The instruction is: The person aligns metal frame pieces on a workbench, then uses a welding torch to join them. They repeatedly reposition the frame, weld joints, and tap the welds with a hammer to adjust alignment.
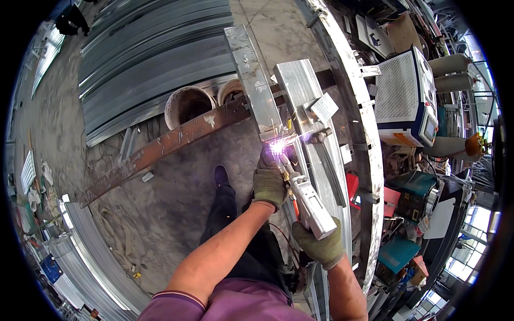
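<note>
My right hand (319, 243), in a green glove, grips the rear of a silver handheld welding gun (309, 206). My left hand (269, 181), also gloved, steadies the gun's front just behind the nozzle. The tip throws a bright violet arc with sparks (278, 145) at the near end of a shiny flat metal bar (250, 75). That bar lies beside a wider silver channel profile (305, 93). Both rest across a rusty steel beam (176, 140).
A long curved metal frame (369, 144) runs along the right. A white box-shaped machine (404, 99) stands behind it beside gas cylinders (448, 64). Stacked grey metal sheets (155, 59) lie at the back left, two buckets (188, 104) under the beam, more profiles (93, 251) lower left.
</note>
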`<control>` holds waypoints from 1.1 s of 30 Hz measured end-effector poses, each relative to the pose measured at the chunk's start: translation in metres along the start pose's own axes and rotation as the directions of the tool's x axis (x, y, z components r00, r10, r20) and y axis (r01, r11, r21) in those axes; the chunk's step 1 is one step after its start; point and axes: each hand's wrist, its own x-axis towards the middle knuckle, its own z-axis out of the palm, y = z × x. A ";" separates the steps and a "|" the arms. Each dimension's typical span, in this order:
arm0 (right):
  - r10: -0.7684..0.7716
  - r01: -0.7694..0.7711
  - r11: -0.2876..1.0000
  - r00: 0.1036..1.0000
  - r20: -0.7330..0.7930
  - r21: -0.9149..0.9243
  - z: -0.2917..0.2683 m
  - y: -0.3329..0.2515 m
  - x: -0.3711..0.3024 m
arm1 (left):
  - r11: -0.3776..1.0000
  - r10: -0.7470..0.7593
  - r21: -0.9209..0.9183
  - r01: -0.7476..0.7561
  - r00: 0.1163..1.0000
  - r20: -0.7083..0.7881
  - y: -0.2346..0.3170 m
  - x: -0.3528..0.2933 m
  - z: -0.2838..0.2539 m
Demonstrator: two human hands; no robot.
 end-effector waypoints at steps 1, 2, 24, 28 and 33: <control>0.042 -0.042 0.999 0.999 0.003 0.018 0.000 -0.004 -0.001 | 1.000 0.012 -0.009 -0.012 1.000 -0.004 0.001 0.002 -0.001; 0.083 -0.083 0.996 0.997 0.007 0.037 -0.002 -0.011 -0.002 | 1.000 0.024 -0.018 -0.024 1.000 -0.009 0.002 0.003 -0.003; 0.109 -0.104 0.990 0.993 -0.046 0.099 0.012 -0.010 -0.012 | 1.000 -0.031 0.001 0.031 0.998 0.058 -0.003 -0.006 0.001; 0.092 -0.082 0.988 0.994 -0.068 0.134 0.015 -0.011 -0.009 | 0.998 -0.049 -0.046 0.053 0.995 0.084 -0.010 -0.004 0.006; 0.061 -0.045 0.988 0.992 -0.111 0.145 0.018 -0.011 -0.007 | 0.996 -0.067 -0.054 0.072 0.992 0.104 -0.005 -0.005 0.003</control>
